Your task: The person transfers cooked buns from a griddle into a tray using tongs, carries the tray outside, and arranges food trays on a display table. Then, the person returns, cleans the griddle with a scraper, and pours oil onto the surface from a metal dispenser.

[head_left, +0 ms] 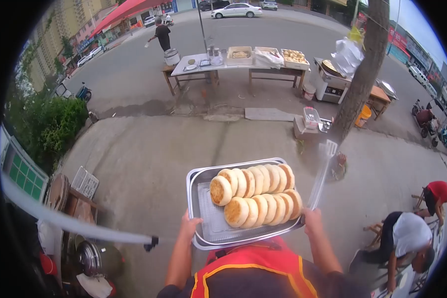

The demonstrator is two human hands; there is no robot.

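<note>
A rectangular metal tray (207,211) with a perforated base is held out in front of my body. Two rows of round flatbreads (257,211), browned on their faces, stand on edge in it, leaving its left part bare. My left hand (189,226) grips the tray's left rim, thumb over the edge. At the right rim, my right hand (312,221) is closed on the tray. A slotted spatula (325,166) points up and away from that right hand, apparently held along with the tray.
Ahead, a long table (228,67) carries boxes of food, next to a griddle stand (330,84) and a tree trunk (365,69). A person (161,35) stands by the road. Two people bend over at lower right, one in white (407,236). A large pot (92,258) sits lower left.
</note>
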